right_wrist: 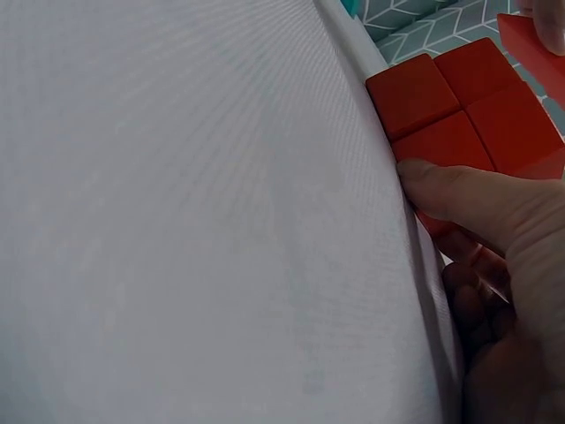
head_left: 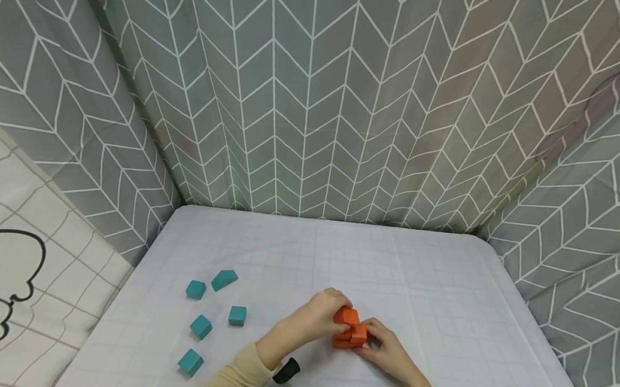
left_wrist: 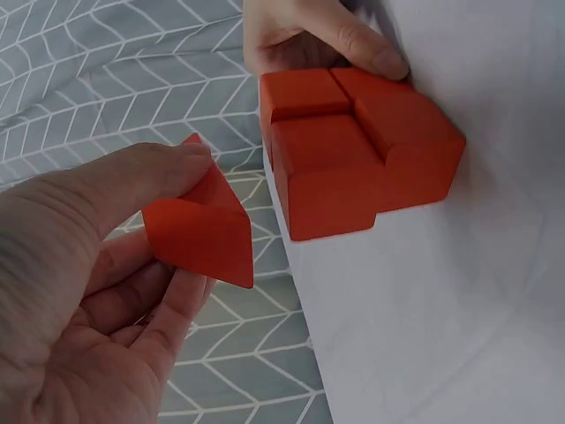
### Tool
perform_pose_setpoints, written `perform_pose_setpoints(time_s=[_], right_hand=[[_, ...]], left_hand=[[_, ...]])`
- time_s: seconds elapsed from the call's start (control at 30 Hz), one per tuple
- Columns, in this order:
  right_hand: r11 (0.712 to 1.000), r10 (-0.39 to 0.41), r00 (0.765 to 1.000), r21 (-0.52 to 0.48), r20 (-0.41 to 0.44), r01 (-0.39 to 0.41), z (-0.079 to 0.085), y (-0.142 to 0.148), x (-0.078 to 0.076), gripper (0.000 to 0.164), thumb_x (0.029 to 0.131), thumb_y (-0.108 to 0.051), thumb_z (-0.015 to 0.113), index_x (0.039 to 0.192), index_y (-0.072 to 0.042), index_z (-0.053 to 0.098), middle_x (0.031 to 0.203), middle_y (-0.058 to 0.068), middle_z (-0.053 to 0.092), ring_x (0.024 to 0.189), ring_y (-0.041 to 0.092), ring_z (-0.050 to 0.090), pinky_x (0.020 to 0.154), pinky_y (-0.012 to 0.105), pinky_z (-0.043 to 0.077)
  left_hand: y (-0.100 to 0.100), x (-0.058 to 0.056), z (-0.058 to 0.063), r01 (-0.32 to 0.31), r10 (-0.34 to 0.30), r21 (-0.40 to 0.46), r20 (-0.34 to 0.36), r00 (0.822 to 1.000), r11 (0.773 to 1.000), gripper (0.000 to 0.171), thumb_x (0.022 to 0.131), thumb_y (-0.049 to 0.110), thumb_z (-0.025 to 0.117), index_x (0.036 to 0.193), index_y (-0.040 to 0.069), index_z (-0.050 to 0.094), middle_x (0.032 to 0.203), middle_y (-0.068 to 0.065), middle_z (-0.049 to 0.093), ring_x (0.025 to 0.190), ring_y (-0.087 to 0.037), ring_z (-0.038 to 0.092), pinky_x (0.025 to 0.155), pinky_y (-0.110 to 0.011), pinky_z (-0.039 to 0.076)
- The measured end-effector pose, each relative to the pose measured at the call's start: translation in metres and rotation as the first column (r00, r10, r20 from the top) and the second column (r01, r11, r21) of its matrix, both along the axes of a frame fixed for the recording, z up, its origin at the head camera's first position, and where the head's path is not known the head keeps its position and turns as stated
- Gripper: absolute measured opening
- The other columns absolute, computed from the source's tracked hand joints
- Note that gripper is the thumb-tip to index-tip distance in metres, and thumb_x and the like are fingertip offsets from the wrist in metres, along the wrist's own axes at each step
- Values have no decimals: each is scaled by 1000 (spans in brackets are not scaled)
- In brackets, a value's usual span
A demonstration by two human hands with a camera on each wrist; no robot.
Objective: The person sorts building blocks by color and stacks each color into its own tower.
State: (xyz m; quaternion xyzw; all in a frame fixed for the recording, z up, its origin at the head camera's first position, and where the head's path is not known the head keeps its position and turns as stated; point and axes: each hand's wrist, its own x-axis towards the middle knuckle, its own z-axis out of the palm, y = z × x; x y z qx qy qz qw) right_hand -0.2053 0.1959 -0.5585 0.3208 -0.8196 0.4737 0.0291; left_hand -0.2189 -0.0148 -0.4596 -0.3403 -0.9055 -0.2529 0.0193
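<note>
My left hand (head_left: pixel 318 317) pinches an orange block with slanted faces (left_wrist: pixel 201 237) between thumb and fingers. It is raised above the table, beside a cluster of orange blocks (left_wrist: pixel 331 172). That cluster sits on the white-covered table, several blocks set closely together, one corner standing taller in the left wrist view. My right hand (head_left: pixel 387 352) grips the cluster from its right side. Its thumb (right_wrist: pixel 441 181) presses one block's face, while the other fingers curl low at the side, partly hidden.
Several teal blocks lie spread on the left of the table: cubes (head_left: pixel 237 315), (head_left: pixel 201 327) and a wedge-like piece (head_left: pixel 225 280) farther back. The white tablecloth (head_left: pixel 444 287) extends to rounded far corners. Grey patterned curtains (head_left: pixel 322 98) hang behind and at the sides.
</note>
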Motion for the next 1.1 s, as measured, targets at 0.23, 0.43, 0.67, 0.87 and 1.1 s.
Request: perform_pose_setpoints(time_s=[0.23,0.43,0.67,0.87,1.1], right_hand=[[1000,3,1000,-13,-9,-3,-3,1,0,35,74,-17,72,108,-15,61,100,-7,55,92,8,54,82,19,44],[1000,-13,1000,-6,-19,13,-4,-1,4,33,72,-9,73,103,-14,63,98,-7,55,89,7,53,78,18,45],[999,0,1000,-33,-12,0,21,-8,11,33,69,2,72,99,-10,63,97,-6,55,87,7,53,77,18,45],[1000,-3,1000,-23,-11,3,27,-10,12,34,69,2,73,98,-11,63,96,-7,55,86,6,52,75,18,45],[1000,-3,1000,-26,-3,2,25,-10,10,34,68,2,73,97,-12,63,96,-7,55,85,7,52,75,18,45]], left_hand=[[13,2,-8,85,-90,-61,-78,993,995,29,72,21,74,96,9,64,89,3,61,82,-4,51,68,-8,40],[16,5,-16,100,-111,-91,-117,987,991,26,72,21,74,94,10,65,86,5,61,78,-3,48,64,-7,38],[18,6,-18,114,-125,-77,-159,979,990,26,71,21,74,92,10,66,86,5,61,78,-2,48,64,-7,38],[17,6,-18,109,-119,-71,-157,980,991,25,71,20,74,92,10,66,84,5,62,76,-2,47,63,-7,37],[17,5,-17,96,-109,-85,-156,982,992,23,70,20,74,90,12,66,82,8,62,74,-2,46,62,-7,34]])
